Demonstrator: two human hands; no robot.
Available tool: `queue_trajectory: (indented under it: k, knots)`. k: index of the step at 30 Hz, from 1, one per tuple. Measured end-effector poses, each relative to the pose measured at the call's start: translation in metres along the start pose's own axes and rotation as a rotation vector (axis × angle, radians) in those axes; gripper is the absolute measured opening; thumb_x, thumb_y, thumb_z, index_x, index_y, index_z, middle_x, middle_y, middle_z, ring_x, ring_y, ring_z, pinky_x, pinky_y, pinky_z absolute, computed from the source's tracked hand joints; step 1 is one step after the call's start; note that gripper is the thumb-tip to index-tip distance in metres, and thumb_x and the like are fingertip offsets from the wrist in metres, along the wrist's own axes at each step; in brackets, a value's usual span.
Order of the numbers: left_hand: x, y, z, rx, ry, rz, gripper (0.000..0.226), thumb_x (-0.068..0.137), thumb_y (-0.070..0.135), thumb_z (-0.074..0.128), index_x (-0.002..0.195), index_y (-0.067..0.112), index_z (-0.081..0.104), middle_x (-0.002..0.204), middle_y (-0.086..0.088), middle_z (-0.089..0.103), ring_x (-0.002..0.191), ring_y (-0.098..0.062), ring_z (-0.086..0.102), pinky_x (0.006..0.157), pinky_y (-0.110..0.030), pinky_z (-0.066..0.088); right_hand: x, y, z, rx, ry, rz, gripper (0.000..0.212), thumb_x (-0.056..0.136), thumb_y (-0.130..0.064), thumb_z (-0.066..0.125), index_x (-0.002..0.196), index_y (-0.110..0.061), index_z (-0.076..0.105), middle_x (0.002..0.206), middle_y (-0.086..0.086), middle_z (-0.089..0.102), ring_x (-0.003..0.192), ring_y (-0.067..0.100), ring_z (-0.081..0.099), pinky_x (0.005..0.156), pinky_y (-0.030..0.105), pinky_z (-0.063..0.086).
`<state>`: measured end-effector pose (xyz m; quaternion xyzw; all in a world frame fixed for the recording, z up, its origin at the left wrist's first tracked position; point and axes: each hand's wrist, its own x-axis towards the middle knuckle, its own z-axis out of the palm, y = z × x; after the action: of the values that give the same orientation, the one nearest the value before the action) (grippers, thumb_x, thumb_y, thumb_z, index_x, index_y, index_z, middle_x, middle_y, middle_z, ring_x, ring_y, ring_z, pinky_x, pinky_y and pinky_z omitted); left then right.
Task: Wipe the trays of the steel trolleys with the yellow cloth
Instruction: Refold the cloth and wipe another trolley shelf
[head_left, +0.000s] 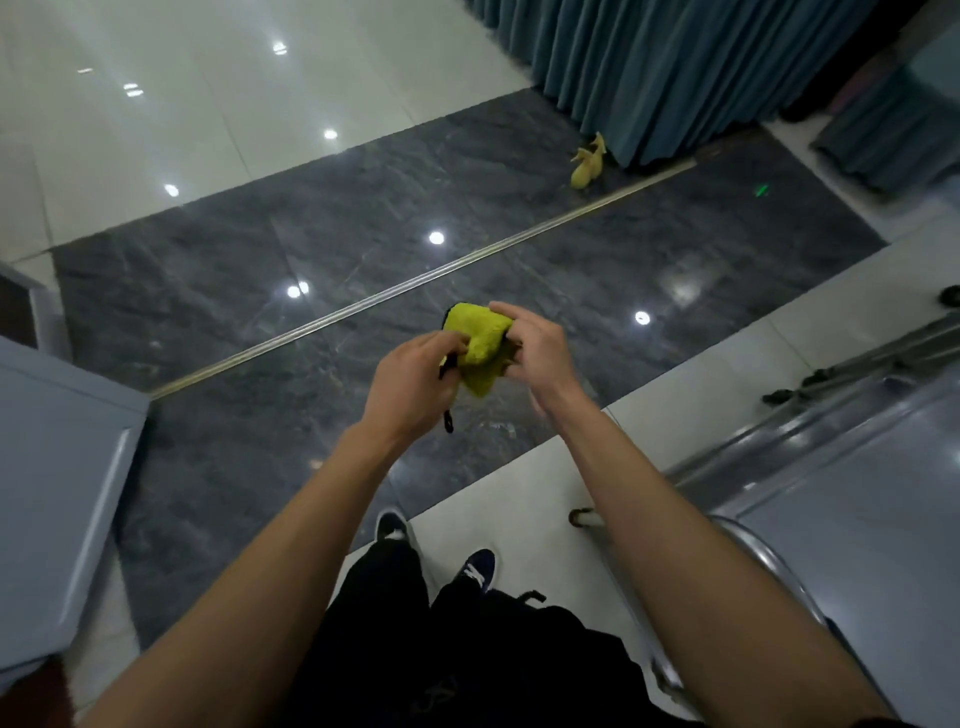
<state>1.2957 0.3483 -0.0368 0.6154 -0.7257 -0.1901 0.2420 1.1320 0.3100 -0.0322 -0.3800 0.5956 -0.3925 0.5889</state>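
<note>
Yellow cloth (480, 347), bunched into a lump, held up in front of the person between both hands, above the dark marbled strip of floor (322, 218). Left hand (415, 382) grips the cloth's left edge, fingers curled in around the fabric; a black cord or edging (448, 420) dangles from under this hand. Right hand (532, 345) holds the cloth from the right and top, fingers bent over the upper fold, thumb side tucked against the fabric. Both forearms bare, stretched forward from the bottom of the view. Steel trolley (852, 499) stands at the right, its flat tray surface and rounded rail just beside the right forearm; the cloth is not touching it. A second grey-blue flat surface (57, 467) sits at the left edge, well apart from the hands; whether it is another trolley cannot be told. Floor is glossy, pale tiles on either side of the dark strip, with ceiling lights reflected as bright spots. A metal track (426, 278) runs diagonally across the dark strip. A small yellow object (587, 163) lies on the floor near the foot of a blue-green curtain (675, 62) at the upper right. Dark trousers and dark shoes (478, 569) with white marks show below.
</note>
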Motion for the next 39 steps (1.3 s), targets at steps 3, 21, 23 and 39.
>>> queue_trajectory:
  k: [3,21,23,39]
  knots:
    - [0.041,0.006,0.012,-0.045,-0.072,0.076,0.032,0.076,0.005,0.068,0.106,0.016,0.073,0.111,-0.001,0.074,0.098,-0.029,0.068,0.078,-0.040,0.055,0.026,-0.008,-0.008,0.128,0.084,-0.019,0.023,0.094,-0.015,0.063,0.115,-0.015,0.073,0.104,0.006,0.072,0.091,0.019,0.068,0.079,0.040,0.057]
    - [0.317,0.059,0.101,-0.116,-0.631,0.567,0.031,0.077,0.018,0.071,0.107,0.023,0.066,0.102,0.000,0.069,0.100,-0.027,0.063,0.076,-0.034,0.045,0.122,-0.063,-0.134,-0.305,0.536,-0.179,0.044,0.069,-0.003,0.053,0.099,-0.028,0.071,0.103,-0.007,0.072,0.101,0.016,0.066,0.088,0.040,0.058]
    - [0.332,0.078,0.120,-0.087,-0.652,0.600,0.021,0.077,0.019,0.070,0.098,0.022,0.065,0.091,0.000,0.070,0.088,-0.028,0.065,0.068,-0.034,0.043,0.128,-0.056,-0.155,-0.308,0.581,-0.144,0.046,0.071,-0.003,0.055,0.102,-0.032,0.070,0.104,-0.010,0.071,0.101,0.014,0.066,0.087,0.040,0.058]
    - [0.427,0.260,0.242,0.077,-0.554,0.941,0.019,0.073,0.019,0.076,0.087,0.021,0.063,0.076,0.005,0.061,0.077,-0.023,0.059,0.077,-0.032,0.031,0.205,-0.059,-0.320,-1.047,0.825,0.021,0.038,0.091,-0.039,0.065,0.122,-0.019,0.060,0.107,0.003,0.064,0.101,0.024,0.055,0.081,0.039,0.046]
